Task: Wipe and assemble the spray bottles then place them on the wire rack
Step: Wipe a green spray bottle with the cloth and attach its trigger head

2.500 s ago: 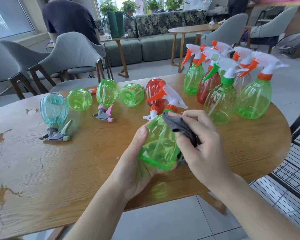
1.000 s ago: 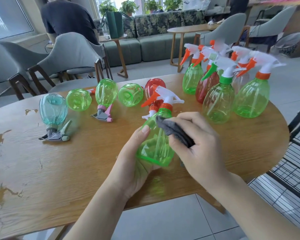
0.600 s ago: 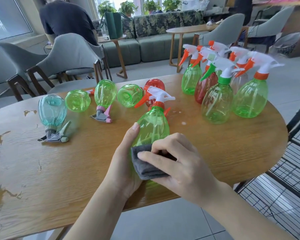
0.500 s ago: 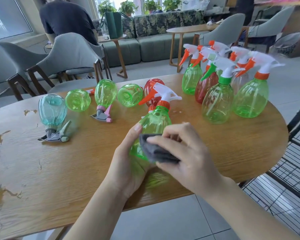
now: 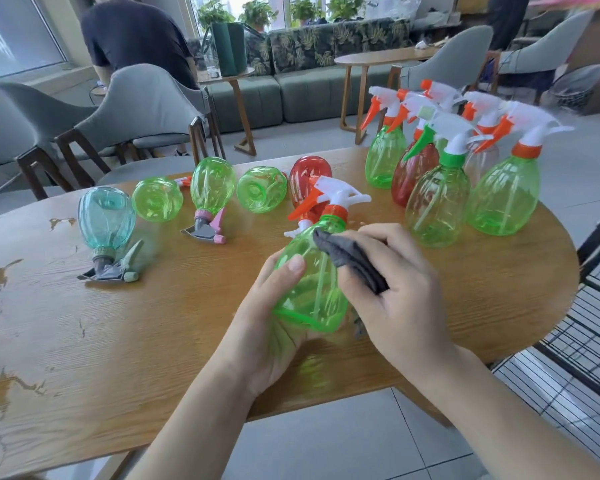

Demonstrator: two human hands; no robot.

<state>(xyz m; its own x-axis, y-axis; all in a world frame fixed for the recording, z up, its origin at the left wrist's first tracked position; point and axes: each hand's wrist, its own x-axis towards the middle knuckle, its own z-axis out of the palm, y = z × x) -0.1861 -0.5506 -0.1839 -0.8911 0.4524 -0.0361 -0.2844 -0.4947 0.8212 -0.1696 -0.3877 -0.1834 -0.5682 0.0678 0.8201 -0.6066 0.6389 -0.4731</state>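
My left hand (image 5: 267,327) grips a green spray bottle (image 5: 309,289) with a white and orange trigger head, tilted above the wooden table (image 5: 153,323). My right hand (image 5: 395,292) pinches a dark grey cloth (image 5: 350,259) against the bottle's upper side near its neck. Several assembled bottles (image 5: 440,199) stand upright at the back right. On the left lie a teal bottle (image 5: 106,220), green bottles (image 5: 212,185) and a red bottle (image 5: 307,178), tipped or on their sides. The black wire rack (image 5: 589,323) is at the right edge, below table height.
Grey chairs (image 5: 136,102) stand behind the table, with a person in a dark shirt (image 5: 136,32) seated beyond. A sofa and small wooden tables fill the background. Tiled floor lies in front of the table.
My right hand slid the cloth from the bottle's lower body up to its shoulder near the neck. The left hand tilted the bottle slightly.
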